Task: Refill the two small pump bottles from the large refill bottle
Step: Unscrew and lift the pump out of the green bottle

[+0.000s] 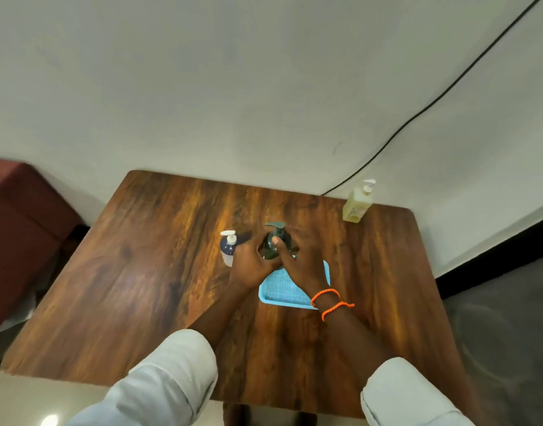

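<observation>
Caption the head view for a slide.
Both hands, left hand and right hand, grip the dark green pump bottle over a blue tray on the wooden table.

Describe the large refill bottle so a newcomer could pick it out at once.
Start at the wooden table and go to its far right corner by the wall. The refill bottle stands there alone, pale yellow with a white pump, well apart from the bottles by the hands.

I count three pump bottles: dark green (271,245), blue-and-clear (228,249), yellow (356,202). One blue tray (287,292). One table (159,272). Two hands: left (253,265), right (304,265). Two orange bracelets (324,295).
</observation>
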